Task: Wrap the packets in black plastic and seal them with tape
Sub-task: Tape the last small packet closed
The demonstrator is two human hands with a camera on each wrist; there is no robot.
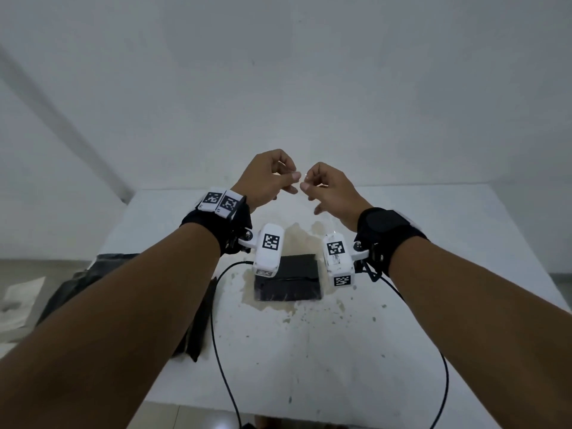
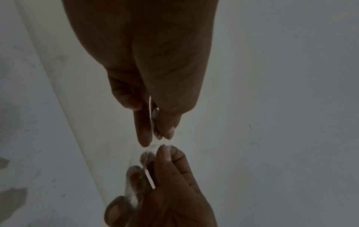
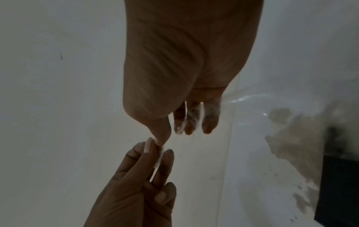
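Note:
Both hands are raised above the table, close together, with a strip of clear tape (image 1: 299,176) between them. My left hand (image 1: 290,178) pinches one end with thumb and forefinger; my right hand (image 1: 310,184) pinches the other. In the left wrist view the tape (image 2: 155,145) runs from the left hand's fingertips (image 2: 144,138) onto the right hand's fingers (image 2: 136,176). The right wrist view shows the same pinch of tape (image 3: 159,155). A packet wrapped in black plastic (image 1: 286,278) lies flat on the table below the wrists, partly hidden by the wrist cameras.
The white table (image 1: 402,305) has brown stains around the packet. Folded black plastic (image 1: 199,317) lies at its left edge, with a dark bag (image 1: 71,286) on the floor beyond. Black cables (image 1: 216,335) loop over the table's front. A bare wall stands behind.

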